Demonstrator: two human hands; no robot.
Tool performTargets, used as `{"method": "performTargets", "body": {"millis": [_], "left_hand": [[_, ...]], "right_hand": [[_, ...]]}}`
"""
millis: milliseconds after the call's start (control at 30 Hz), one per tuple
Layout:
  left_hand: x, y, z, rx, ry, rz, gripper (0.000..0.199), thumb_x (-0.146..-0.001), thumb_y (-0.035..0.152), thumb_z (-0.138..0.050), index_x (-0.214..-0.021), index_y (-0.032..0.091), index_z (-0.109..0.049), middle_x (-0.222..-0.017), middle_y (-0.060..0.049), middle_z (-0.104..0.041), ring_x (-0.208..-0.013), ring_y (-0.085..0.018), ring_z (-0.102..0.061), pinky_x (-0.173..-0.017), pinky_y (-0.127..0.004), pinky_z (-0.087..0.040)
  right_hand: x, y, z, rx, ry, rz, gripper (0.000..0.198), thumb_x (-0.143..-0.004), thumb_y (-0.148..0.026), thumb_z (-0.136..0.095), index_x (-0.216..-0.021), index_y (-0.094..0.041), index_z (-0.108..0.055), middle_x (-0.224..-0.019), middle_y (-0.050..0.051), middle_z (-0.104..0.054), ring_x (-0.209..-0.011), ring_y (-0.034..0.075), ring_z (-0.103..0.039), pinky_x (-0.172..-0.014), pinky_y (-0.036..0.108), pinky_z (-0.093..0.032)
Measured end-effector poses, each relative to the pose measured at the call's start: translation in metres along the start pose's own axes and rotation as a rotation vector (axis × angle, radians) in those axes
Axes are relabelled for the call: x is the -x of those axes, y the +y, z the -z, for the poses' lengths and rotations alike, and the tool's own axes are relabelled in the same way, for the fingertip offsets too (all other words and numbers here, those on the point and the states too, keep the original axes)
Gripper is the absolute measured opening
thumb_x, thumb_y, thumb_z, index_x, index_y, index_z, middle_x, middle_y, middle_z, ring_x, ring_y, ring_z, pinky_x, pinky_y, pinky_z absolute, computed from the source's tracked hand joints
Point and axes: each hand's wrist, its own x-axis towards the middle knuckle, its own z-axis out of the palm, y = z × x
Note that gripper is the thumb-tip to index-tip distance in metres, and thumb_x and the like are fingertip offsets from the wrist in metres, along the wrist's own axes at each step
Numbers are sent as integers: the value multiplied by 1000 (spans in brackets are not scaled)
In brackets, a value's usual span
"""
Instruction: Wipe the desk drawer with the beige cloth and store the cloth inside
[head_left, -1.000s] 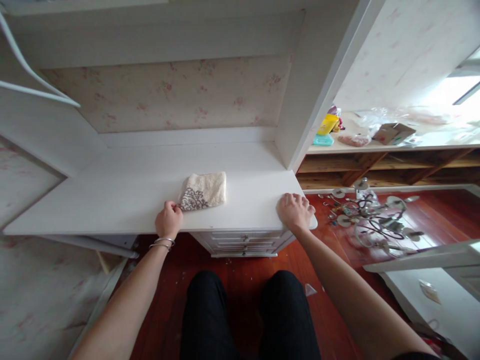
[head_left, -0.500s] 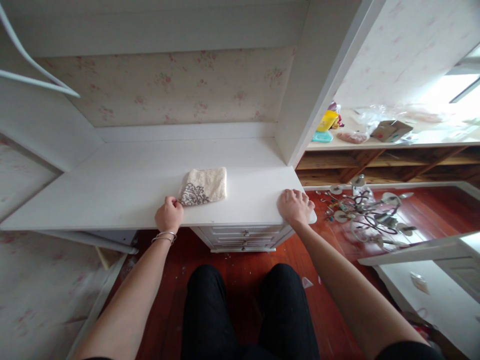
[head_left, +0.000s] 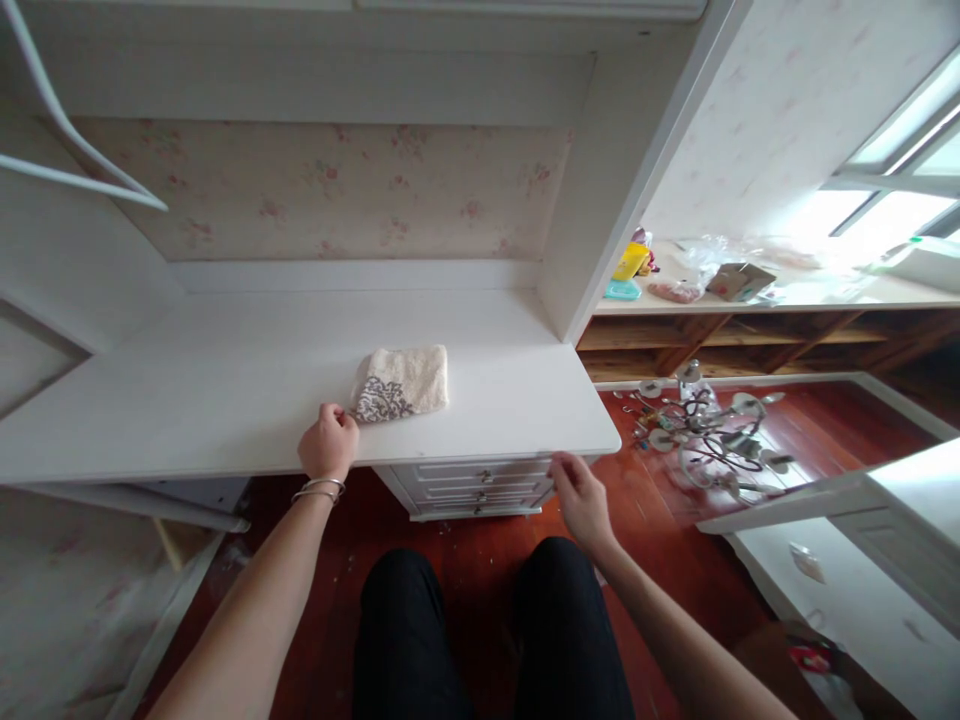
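Observation:
A folded cream cloth (head_left: 411,378) with a grey-brown leafy pattern in one corner lies on the white desk top (head_left: 247,370). My left hand (head_left: 328,440), a bangle at its wrist, rests by the desk's front edge, fingers closed on the cloth's near left corner. My right hand (head_left: 581,498) is off the desk top, just in front of its edge near the right end of the drawer unit (head_left: 480,488). Its fingers are drawn together; whether anything is between them is hidden from me.
On the red wooden floor (head_left: 660,560) to the right lies a chandelier (head_left: 720,435) with loose parts. Beyond it, a low wooden shelf (head_left: 810,296) carries plastic wrap, a cardboard box (head_left: 739,282) and a yellow item (head_left: 631,262). A white cable (head_left: 90,165) hangs at upper left.
My right hand has lifted from the desk's right corner and come back in front of the edge, its fingers closing. My left hand stays at the cloth's corner. The view has shifted slightly.

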Motion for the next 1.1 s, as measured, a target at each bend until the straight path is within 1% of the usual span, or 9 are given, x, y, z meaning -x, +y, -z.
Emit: {"method": "performTargets", "body": {"millis": [100, 167, 267, 367, 533, 667, 800, 933, 1100], "left_hand": [[1, -1, -1, 2, 13, -11, 29, -89, 33, -39, -108, 25, -59, -82, -10, -71, -78, -30, -65, -62, -34, -38], [1, -2, -2, 4, 19, -20, 29, -89, 33, -40, -108, 25, -60, -82, -9, -72, -78, -29, -65, -62, -33, -38], [1, -3, -2, 11, 26, -23, 28, -89, 32, -40, -107, 25, -60, -83, -9, -72, -78, -29, -65, -63, -33, -38], [1, -3, -2, 26, 25, -21, 29, -89, 32, -40, -107, 24, -61, -83, -9, -72, -78, -28, -65, -63, -33, -37], [-1, -5, -3, 49, 15, -25, 28, -89, 32, -40, -107, 24, -61, -84, -9, -72, -76, -27, -65, -63, -33, -38], [-1, -6, -2, 57, 6, -24, 28, -89, 32, -40, -107, 24, -61, -84, -9, -72, -77, -27, -65, -63, -32, -38], [0, -7, 0, 48, 9, -43, 27, -89, 32, -40, -106, 24, -61, -84, -9, -72, -77, -27, -66, -63, -32, -38], [0, -7, 0, 46, 4, -45, 27, -90, 32, -40, -106, 25, -61, -85, -9, -72, -79, -28, -66, -64, -33, -39], [-1, -7, 0, 50, 0, -46, 29, -90, 33, -39, -107, 24, -60, -86, -10, -72, -81, -30, -67, -65, -34, -41]], "right_hand": [[32, 9, -23, 101, -305, 2, 31, -91, -44, -44, -105, -23, -63, -88, 3, -70, -76, 18, -63, -73, 31, -50], [39, 11, -38, 217, -435, 25, 32, -92, -40, -43, -115, -25, -60, -105, 5, -69, -84, 18, -64, -80, 32, -50], [32, 6, -59, 376, -554, 41, 41, -92, -37, -43, -130, -27, -52, -131, 9, -58, -95, 19, -65, -89, 34, -47], [17, 1, -76, 492, -619, 32, 44, -93, -38, -40, -136, -30, -48, -140, 9, -51, -108, 24, -63, -93, 36, -46], [4, 0, -94, 547, -646, 21, 42, -95, -36, -36, -131, -26, -55, -134, 10, -59, -112, 26, -62, -92, 38, -46], [6, -1, -97, 523, -580, 59, 41, -97, -34, -32, -128, -27, -58, -134, 5, -61, -116, 22, -61, -96, 33, -44], [16, -4, -96, 543, -520, 21, 43, -98, -38, -29, -114, -31, -68, -123, 2, -68, -111, 21, -63, -92, 31, -45], [47, -2, -87, 522, -497, 1, 42, -98, -38, -32, -103, -30, -72, -114, 3, -72, -107, 22, -65, -89, 29, -45], [109, 6, -60, 374, -561, -37, 43, -98, -39, -32, -108, -29, -72, -116, 4, -72, -108, 22, -65, -92, 29, -46]]}}
